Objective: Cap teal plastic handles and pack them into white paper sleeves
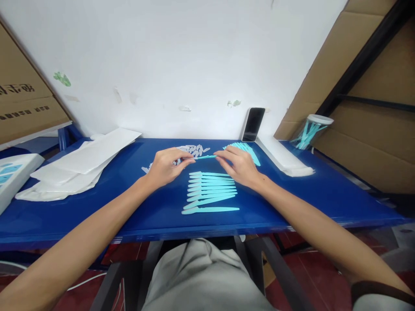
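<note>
My left hand (pixel 168 166) and my right hand (pixel 236 165) hold the two ends of one thin teal plastic piece (pixel 205 157) just above the blue table (pixel 129 203); both hands pinch it with curled fingers. Below it lies a neat row of several teal knife-shaped pieces (pixel 210 192), side by side. Behind my right hand is a fanned pile of more teal pieces (pixel 248 150). Behind my left hand lies a heap of small clear caps (pixel 196 150).
White bags (pixel 81 166) are stacked at the left, another white stack (pixel 283 157) at the right. A phone (pixel 253 124) leans on the wall. A clear jar with teal pieces (pixel 310 130) stands far right. Cardboard boxes (pixel 22 103) flank the table.
</note>
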A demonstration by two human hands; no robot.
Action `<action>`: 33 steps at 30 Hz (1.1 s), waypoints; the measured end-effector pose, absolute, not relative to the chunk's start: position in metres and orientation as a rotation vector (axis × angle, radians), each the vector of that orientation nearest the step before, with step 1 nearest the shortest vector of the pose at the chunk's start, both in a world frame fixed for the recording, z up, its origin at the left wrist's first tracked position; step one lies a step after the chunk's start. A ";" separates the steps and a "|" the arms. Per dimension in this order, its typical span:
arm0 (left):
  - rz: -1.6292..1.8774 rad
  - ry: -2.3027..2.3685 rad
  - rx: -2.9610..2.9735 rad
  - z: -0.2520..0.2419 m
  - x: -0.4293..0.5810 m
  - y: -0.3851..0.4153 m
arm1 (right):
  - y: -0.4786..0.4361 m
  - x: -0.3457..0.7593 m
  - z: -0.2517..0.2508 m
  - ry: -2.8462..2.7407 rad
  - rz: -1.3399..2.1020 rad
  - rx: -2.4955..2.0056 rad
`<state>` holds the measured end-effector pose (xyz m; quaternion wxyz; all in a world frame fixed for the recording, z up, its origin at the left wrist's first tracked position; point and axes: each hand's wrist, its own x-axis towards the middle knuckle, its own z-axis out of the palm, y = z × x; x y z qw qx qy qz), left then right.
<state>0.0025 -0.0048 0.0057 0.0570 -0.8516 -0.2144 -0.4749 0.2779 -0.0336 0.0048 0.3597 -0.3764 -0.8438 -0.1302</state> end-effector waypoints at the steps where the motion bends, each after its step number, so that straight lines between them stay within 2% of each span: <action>1: -1.433 -0.651 -2.589 0.006 0.003 -0.005 | -0.034 0.278 0.005 -2.175 -0.337 -0.968; 16: -1.453 -0.615 -2.590 0.000 0.021 -0.011 | -0.036 0.267 0.003 -2.216 -0.391 -0.895; 21: -1.258 -0.650 -2.653 0.004 0.018 -0.009 | -0.039 0.266 0.005 -2.265 -0.223 -0.913; 27: -1.119 -0.971 -2.483 0.010 -0.006 0.005 | -0.025 0.278 -0.011 -2.338 -0.028 -1.157; 33: -0.998 -1.076 -2.698 0.009 -0.014 0.008 | -0.016 0.271 -0.024 -2.346 0.016 -1.199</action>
